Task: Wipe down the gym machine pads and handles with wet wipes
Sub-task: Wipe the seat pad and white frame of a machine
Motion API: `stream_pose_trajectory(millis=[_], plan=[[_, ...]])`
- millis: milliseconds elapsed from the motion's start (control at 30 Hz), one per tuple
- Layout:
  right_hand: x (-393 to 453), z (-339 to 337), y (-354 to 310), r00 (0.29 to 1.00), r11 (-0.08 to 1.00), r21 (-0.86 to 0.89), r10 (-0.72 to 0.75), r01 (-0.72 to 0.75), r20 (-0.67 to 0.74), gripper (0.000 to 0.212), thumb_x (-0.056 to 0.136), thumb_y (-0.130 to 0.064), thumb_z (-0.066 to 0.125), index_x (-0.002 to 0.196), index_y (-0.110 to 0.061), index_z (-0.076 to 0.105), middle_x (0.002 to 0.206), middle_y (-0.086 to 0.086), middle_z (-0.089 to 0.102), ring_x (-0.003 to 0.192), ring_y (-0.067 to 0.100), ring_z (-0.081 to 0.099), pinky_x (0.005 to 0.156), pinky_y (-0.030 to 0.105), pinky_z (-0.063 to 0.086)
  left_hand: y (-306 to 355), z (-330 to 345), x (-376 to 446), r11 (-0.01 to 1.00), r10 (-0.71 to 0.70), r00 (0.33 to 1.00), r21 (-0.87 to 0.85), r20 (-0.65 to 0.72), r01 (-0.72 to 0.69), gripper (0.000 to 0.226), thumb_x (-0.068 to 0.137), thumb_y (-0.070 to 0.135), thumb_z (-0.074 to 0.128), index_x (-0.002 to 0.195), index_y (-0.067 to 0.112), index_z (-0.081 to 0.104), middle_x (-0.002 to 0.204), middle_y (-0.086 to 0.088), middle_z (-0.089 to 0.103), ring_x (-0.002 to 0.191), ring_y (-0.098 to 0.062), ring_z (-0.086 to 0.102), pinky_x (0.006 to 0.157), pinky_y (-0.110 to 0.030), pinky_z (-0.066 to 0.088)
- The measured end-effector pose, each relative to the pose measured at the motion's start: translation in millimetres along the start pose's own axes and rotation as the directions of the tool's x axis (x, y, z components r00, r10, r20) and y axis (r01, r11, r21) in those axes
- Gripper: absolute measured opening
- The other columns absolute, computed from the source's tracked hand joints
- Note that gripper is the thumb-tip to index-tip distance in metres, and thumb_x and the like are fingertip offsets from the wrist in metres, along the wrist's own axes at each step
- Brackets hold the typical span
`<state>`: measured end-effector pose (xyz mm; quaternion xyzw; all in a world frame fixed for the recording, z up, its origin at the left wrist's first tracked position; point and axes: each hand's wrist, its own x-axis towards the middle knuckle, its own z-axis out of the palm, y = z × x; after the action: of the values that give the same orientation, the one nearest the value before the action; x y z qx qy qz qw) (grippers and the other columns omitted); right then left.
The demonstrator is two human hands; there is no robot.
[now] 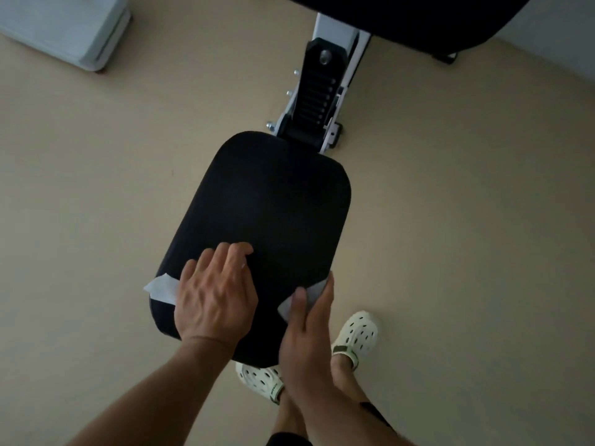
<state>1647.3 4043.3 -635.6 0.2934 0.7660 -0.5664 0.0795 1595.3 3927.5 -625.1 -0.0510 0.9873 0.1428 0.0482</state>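
Note:
A black seat pad (264, 214) of a gym bench fills the middle of the view. My left hand (215, 294) lies flat on the pad's near left part and presses a white wet wipe (162, 286) against it; one corner of the wipe sticks out past the hand on the left. My right hand (307, 333) is at the pad's near right edge, with a second white wipe (297, 302) held between thumb and fingers against that edge.
The bench's white and black hinge frame (317, 98) runs from the seat to the black back pad (402, 17) at the top. A pale box (67, 27) stands on the beige floor at top left. My feet in pale clogs (355, 336) stand below the seat.

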Motion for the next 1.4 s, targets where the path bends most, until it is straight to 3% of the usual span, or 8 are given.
stream_pose_trajectory(millis=[233, 433, 533, 767, 900, 1033, 1233, 1400], plan=[[177, -8, -57, 0.992, 0.997, -0.043, 0.063, -0.058, 0.108, 0.052, 0.111, -0.042, 0.032, 0.16, -0.027, 0.027, 0.159, 0.003, 0.041, 0.143, 0.021, 0.043, 0.11, 0.028, 0.035, 0, 4, -1, 1.0, 0.014, 0.999, -0.001, -0.032, -0.014, 0.031, 0.098, 0.025, 0.034, 0.105, 0.013, 0.062, 0.086, -0.004, 0.059, 0.075, -0.028, 0.055, 0.07, -0.038, 0.035], [-8, 0, 18, 0.998, 0.993, -0.099, -0.057, 0.059, 0.023, 0.066, 0.097, -0.074, 0.031, 0.152, -0.062, -0.003, 0.168, -0.019, 0.01, 0.152, -0.007, 0.013, 0.126, 0.036, 0.022, 2, 1, 0, 1.0, -0.005, 1.0, 0.015, -0.008, 0.005, 0.032, 0.098, 0.026, 0.034, 0.106, 0.013, 0.062, 0.084, -0.004, 0.059, 0.075, -0.029, 0.056, 0.069, -0.04, 0.038], [-42, 7, 16, 0.997, 0.993, -0.097, 0.072, -0.071, 0.005, 0.062, 0.088, -0.078, 0.034, 0.134, -0.082, -0.008, 0.168, -0.015, 0.013, 0.151, -0.005, 0.018, 0.124, 0.039, 0.028, 0, 3, 1, 0.999, -0.008, 1.0, 0.032, -0.005, 0.008, 0.03, 0.098, 0.025, 0.035, 0.106, 0.014, 0.062, 0.084, -0.003, 0.058, 0.075, -0.027, 0.055, 0.069, -0.039, 0.038], [128, -13, -36, 0.986, 0.991, -0.111, 0.088, -0.072, 0.144, 0.058, 0.109, -0.042, 0.034, 0.162, -0.024, 0.017, 0.158, 0.004, 0.041, 0.14, 0.02, 0.045, 0.094, 0.015, 0.032, 1, 1, 1, 1.0, 0.005, 1.0, 0.006, -0.015, -0.005, 0.03, 0.098, 0.027, 0.035, 0.108, 0.015, 0.061, 0.086, -0.003, 0.059, 0.074, -0.026, 0.054, 0.069, -0.039, 0.041], [173, -5, -58, 0.98, 0.953, -0.26, -0.118, 0.158, 0.162, 0.055, 0.112, -0.033, 0.03, 0.163, -0.017, 0.017, 0.168, 0.004, 0.023, 0.151, 0.016, 0.028, 0.112, 0.013, 0.024, -1, 1, -1, 1.0, 0.004, 1.0, -0.007, -0.022, -0.004, 0.03, 0.098, 0.027, 0.035, 0.11, 0.016, 0.06, 0.087, -0.002, 0.061, 0.074, -0.024, 0.055, 0.069, -0.038, 0.042], [95, -21, -14, 0.887, 0.75, -0.489, -0.3, 0.447, 0.35, 0.062, 0.111, -0.04, 0.027, 0.164, -0.016, 0.006, 0.172, -0.002, -0.006, 0.158, 0.022, -0.013, 0.129, 0.04, 0.004, -1, 1, -1, 0.999, -0.006, 0.999, -0.053, -0.034, 0.004, 0.029, 0.098, 0.027, 0.035, 0.112, 0.017, 0.057, 0.09, -0.003, 0.063, 0.075, -0.024, 0.056, 0.07, -0.039, 0.043], [10, -50, 14, 0.522, 0.212, -0.478, -0.303, 0.852, 0.797, 0.06, 0.111, -0.044, 0.014, 0.164, -0.019, 0.002, 0.173, 0.0, -0.003, 0.159, 0.019, 0.0, 0.127, 0.043, 0.006, -1, -4, -4, 0.941, -0.142, 0.98, -0.328, -0.14, 0.089, 0.019, 0.099, 0.021, 0.04, 0.113, 0.017, 0.053, 0.091, -0.002, 0.066, 0.077, -0.022, 0.059, 0.073, -0.035, 0.045], [141, -6, -60, 0.683, 0.262, -0.631, -0.27, 0.73, 0.679, 0.064, 0.108, -0.054, 0.012, 0.163, -0.026, -0.005, 0.171, -0.004, -0.01, 0.156, 0.015, -0.017, 0.128, 0.039, -0.007, -7, -15, -26, 0.725, -0.476, 0.857, -0.639, -0.197, 0.257, 0.017, 0.1, 0.019, 0.043, 0.115, 0.019, 0.052, 0.091, 0.01, 0.058, 0.076, -0.004, 0.051, 0.067, -0.025, 0.042]])
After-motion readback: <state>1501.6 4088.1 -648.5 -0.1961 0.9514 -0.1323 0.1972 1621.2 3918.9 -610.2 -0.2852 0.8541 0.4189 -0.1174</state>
